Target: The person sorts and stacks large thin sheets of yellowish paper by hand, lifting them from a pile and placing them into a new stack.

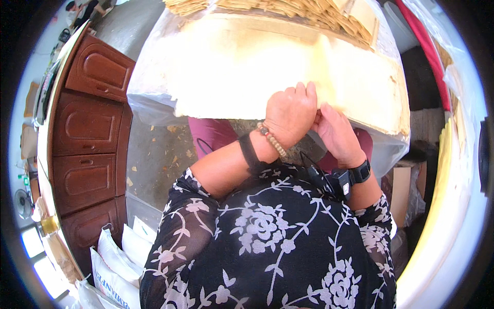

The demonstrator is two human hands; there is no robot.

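In the head view, a broad stack of thin pale-yellow sheets (pixel 370 92) lies before me, its middle washed out by glare. A raised fold in the top sheet (pixel 323 67) runs back from where my hands meet. My left hand (pixel 291 110), with a beaded bracelet at its wrist, is curled over the sheet's near edge. Close beside it, my right hand (pixel 339 133) has its thumb up and its fingers pinched at that same edge. Most fingertips are hidden behind the hands.
More ragged-edged sheets (pixel 285 11) are piled at the back. Clear plastic (pixel 148 108) drapes the worktable's side. Brown wooden cabinets (pixel 87 123) stand left, with white sacks (pixel 115 255) below them. Scraps (pixel 166 168) litter the floor. A person (pixel 79 15) sits far off.
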